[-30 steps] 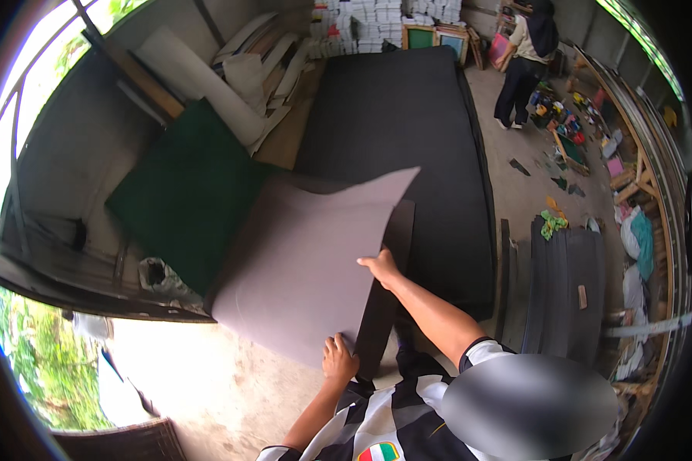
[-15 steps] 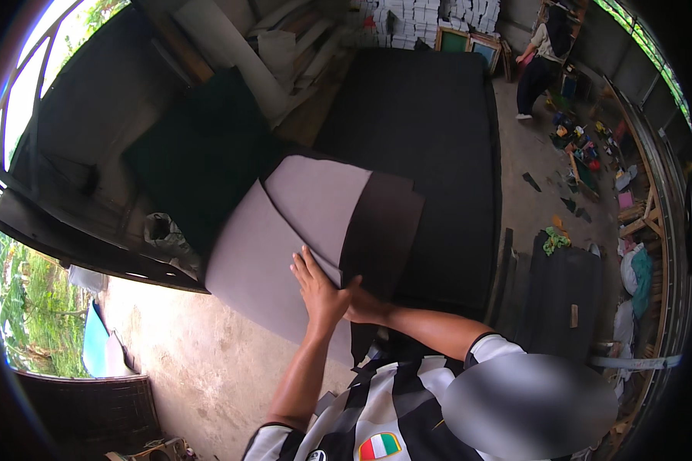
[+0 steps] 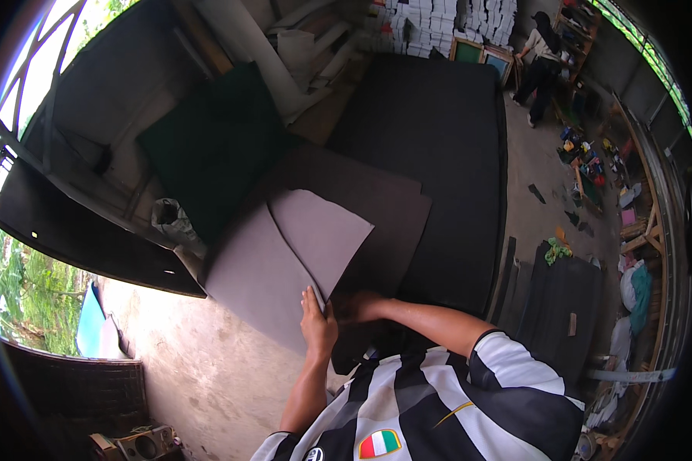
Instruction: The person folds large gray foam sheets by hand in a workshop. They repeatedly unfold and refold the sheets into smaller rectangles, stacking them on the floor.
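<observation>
A large pale grey-mauve sheet (image 3: 257, 269) lies in front of me, its near corner folded or lapped over along a curved edge. My left hand (image 3: 317, 323) is at the near end of that edge, fingers along the pale surface and thumb on the other side, pinching it. My right hand (image 3: 359, 307) is just to the right, in shadow beside the sheet's near corner; its fingers are hard to make out. Beneath the pale sheet are dark brown sheets (image 3: 396, 211), resting partly on a long black stack (image 3: 446, 154).
A dark green sheet (image 3: 207, 146) lies at the far left beside a whitish sack (image 3: 169, 217). Rolled sheets (image 3: 246, 50) lean behind. Another person (image 3: 542, 65) stands at shelves at the far right. Scattered tools and scraps (image 3: 584, 165) lie on the floor near a black mat (image 3: 553, 307).
The pale sheet's upper part has come down toward me, uncovering more of the brown sheet. Both hands have moved slightly nearer my body. The other person has shifted stance.
</observation>
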Demonstrator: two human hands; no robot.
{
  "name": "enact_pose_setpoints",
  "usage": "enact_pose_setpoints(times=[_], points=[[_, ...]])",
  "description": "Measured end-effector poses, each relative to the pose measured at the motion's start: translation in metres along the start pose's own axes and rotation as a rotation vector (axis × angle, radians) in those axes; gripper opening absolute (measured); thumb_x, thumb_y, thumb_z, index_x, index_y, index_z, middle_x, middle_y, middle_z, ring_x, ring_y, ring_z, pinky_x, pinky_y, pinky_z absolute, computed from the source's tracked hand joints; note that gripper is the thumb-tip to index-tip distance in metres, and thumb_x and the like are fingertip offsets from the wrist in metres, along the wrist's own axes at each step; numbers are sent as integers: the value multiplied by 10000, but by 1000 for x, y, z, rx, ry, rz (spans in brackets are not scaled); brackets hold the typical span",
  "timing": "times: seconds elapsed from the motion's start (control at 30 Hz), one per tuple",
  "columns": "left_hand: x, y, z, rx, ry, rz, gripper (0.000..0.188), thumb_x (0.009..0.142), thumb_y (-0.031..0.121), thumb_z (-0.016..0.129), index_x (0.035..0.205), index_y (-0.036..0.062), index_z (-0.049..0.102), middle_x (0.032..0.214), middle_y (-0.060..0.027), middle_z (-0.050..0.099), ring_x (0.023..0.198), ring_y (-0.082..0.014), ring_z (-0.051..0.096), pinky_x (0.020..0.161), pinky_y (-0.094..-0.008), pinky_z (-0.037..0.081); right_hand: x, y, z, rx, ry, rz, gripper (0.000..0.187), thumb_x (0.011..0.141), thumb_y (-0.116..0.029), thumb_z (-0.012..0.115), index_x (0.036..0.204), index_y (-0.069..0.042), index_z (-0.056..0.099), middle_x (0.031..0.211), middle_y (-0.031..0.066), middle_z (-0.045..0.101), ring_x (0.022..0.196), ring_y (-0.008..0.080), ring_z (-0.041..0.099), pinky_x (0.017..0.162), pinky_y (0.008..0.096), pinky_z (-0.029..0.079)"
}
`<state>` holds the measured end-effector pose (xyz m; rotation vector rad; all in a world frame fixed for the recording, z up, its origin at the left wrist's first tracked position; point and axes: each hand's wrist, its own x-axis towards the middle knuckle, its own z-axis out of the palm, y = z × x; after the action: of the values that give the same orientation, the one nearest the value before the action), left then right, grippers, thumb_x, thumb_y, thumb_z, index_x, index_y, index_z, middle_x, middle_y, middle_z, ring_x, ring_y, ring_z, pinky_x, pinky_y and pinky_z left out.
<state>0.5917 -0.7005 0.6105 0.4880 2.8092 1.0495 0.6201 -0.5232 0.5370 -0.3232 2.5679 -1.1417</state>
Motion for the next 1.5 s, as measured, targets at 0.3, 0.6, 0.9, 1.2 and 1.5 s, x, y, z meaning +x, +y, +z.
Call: enact_pose_setpoints(times=[0.3,0.6,0.9,1.2,1.5], points=[[-24,-9,28,18,-46,53,596,955,132,636,1473,-68,420,1457,-361,466,1361,-499,464,1134,-481,409,30,93,-112,1681,457,577,940,932,-804,397,1526,-75,407,1411,220,572,1243,421,574,1030,643,427],[-33,4,133,52,-50,-11,674,885,64,695,1486,-54,413,1489,-357,435,1391,-519,420,1156,-496,381,58,160,-156,1223,-119,483,467,788,-4,708,1241,62,615,1044,166,700,903,262,701,793,410,592],[-24,79,234,115,-77,-468,1047,824,280,810,1576,-43,157,1571,-406,216,1433,-537,333,1154,-508,370,52,177,-127,713,-348,153,615,766,18,668,1367,-13,541,1130,221,687,1047,319,692,770,418,574],[9,75,320,207,331,-720,961,834,115,722,1599,10,150,1583,-393,202,1443,-588,254,1205,-564,280,66,173,-162,607,-666,226,756,867,-149,715,1525,-95,347,1178,216,662,1087,357,677,740,488,597],[7,64,339,121,234,-939,913,807,34,691,1607,184,276,1607,-306,274,1454,-554,282,1172,-566,337,128,257,-169,168,-1109,273,654,916,-448,690,1416,-56,530,1003,144,671,772,255,677,657,444,583]])
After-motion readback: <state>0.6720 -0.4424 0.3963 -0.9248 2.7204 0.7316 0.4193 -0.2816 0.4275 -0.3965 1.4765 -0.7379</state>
